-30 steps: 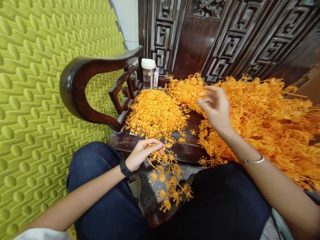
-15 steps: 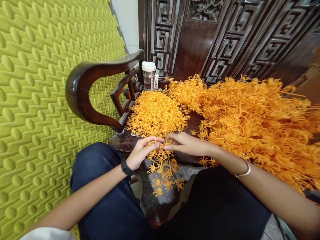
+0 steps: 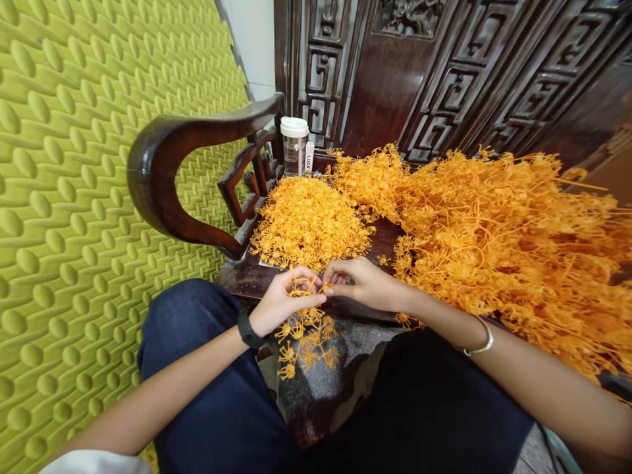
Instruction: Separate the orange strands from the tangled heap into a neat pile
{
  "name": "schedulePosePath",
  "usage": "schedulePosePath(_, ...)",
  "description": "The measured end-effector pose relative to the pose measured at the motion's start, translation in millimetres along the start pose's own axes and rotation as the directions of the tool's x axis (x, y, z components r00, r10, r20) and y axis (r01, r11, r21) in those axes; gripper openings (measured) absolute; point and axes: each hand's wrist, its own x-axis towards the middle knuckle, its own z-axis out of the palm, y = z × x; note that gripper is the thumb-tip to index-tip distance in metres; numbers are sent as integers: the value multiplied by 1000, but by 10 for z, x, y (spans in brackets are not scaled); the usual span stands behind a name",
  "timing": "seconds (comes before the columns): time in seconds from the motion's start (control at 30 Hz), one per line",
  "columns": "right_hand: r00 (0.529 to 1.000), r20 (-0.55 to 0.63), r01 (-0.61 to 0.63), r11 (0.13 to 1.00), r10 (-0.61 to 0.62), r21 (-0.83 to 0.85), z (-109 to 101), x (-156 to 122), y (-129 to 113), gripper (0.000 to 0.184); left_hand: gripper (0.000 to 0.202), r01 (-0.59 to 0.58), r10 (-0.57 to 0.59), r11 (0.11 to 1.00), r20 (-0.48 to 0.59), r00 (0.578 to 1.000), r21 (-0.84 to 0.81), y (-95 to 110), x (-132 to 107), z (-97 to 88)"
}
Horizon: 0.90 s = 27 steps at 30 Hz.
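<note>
A branching orange plastic flower sprig (image 3: pixel 309 339) hangs below my left hand (image 3: pixel 284 299), whose fingers are closed around its stems. My right hand (image 3: pixel 360 283) meets the left fingertips, thumb and index finger pinching a small orange piece at the sprig's upper end. Whether that piece is still joined to the sprig, I cannot tell. Just beyond my hands, a rounded heap of small orange plastic flower pieces (image 3: pixel 311 220) lies on the dark wooden bench seat (image 3: pixel 385 240). To the right spreads a large pile of long-stemmed orange sprigs (image 3: pixel 498 237).
A clear cup with a white lid (image 3: pixel 294 145) stands at the back by the carved wooden backrest (image 3: pixel 385 85). The curved wooden armrest (image 3: pixel 153 171) borders the seat on the left, beside a yellow-green textured surface (image 3: pixel 59 197). My knees are in front of the bench.
The hanging sprig has swung left and sits closer under my left hand. My right fingers have drawn into a tighter pinch, while both arms stay nearly in place.
</note>
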Motion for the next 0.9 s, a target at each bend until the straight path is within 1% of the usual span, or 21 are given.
schedulePosePath(0.13, 998, -53, -18, 999, 16, -35, 13, 13, -19, 2, 17, 19, -21, 997, 26, 999, 75, 26, 12, 12)
schedulePosePath(0.2, 997, -79, -14, 997, 8, -72, 41, 35, -22, 2, 14, -6, 3, 993, 28, 1000, 115, 41, 22, 15)
schedulePosePath(0.27, 994, -112, -18, 997, 9, -81, 30, 60, -9, 4, 15, -32, 31, 988, 12, 999, 150, 46, 23, 9)
schedulePosePath(0.33, 975, -219, -47, 998, 38, -37, -92, 75, 39, 4, 16, -14, 11, 985, 21, 1000, 170, 30, 5, -8)
schedulePosePath(0.37, 949, -308, -64, 998, 62, 4, -208, 73, 83, 5, 17, 13, -21, 985, 40, 999, 175, 13, -13, -19)
schedulePosePath(0.4, 899, -429, -72, 996, 87, 50, -358, 64, 142, 6, 18, 47, -60, 983, 66, 996, 179, -8, -35, -30)
schedulePosePath(0.43, 834, -541, -66, 993, 110, 99, -531, 45, 212, 7, 18, 78, -95, 980, 91, 991, 182, -29, -59, -38)
schedulePosePath(0.47, 730, -678, -20, 993, 93, 115, -714, 17, 289, 8, 18, 100, -121, 978, 113, 986, 181, -46, -81, -41)
schedulePosePath(0.5, 594, -803, 48, 994, 55, 103, -887, -17, 366, 10, 17, 113, -137, 978, 128, 982, 176, -58, -100, -41)
schedulePosePath(0.53, 449, -893, 118, 990, 19, 80, -1036, -55, 433, 11, 16, 120, -144, 978, 138, 980, 168, -61, -112, -36)
schedulePosePath(0.57, 295, -955, 192, 981, -29, 30, -1148, -92, 483, 11, 16, 124, -146, 980, 142, 979, 155, -56, -116, -28)
schedulePosePath(0.6, 146, -986, 252, 967, -77, -38, -1214, -123, 509, 10, 15, 127, -146, 983, 140, 979, 134, -44, -113, -18)
schedulePosePath(0.63, 26, -992, 292, 950, -125, -112, -1235, -146, 511, 10, 15, 130, -145, 986, 137, 980, 108, -28, -103, -8)
schedulePosePath(0.67, -62, -982, 318, 930, -176, -186, -1214, -159, 488, 10, 15, 135, -144, 988, 131, 981, 76, -13, -90, 0)
schedulePosePath(0.7, -116, -967, 329, 910, -227, -253, -1161, -162, 447, 10, 15, 139, -143, 989, 120, 982, 43, 0, -75, 6)
schedulePosePath(0.73, -127, -953, 327, 895, -275, -302, -1088, -157, 395, 9, 15, 143, -144, 990, 104, 984, 16, 7, -61, 10)
schedulePosePath(0.77, -80, -943, 315, 889, -323, -331, -1005, -145, 340, 9, 14, 146, -146, 989, 81, 986, -2, 7, -50, 10)
schedulePosePath(0.8, 30, -930, 289, 894, -366, -342, -923, -131, 290, 14, 14, 148, -148, 989, 54, 988, -15, 1, -41, 9)
schedulePosePath(0.83, 197, -898, 249, 906, -394, -343, -848, -116, 251, 22, 13, 150, -150, 988, 27, 988, -27, -10, -35, 6)
schedulePosePath(0.87, 398, -828, 198, 918, -396, -344, -784, -101, 226, 34, 13, 153, -153, 987, 4, 988, -46, -23, -31, 2)
schedulePosePath(0.9, 597, -714, 145, 925, -365, -351, -731, -89, 215, 46, 13, 154, -155, 985, -12, 988, -74, -37, -29, -2)
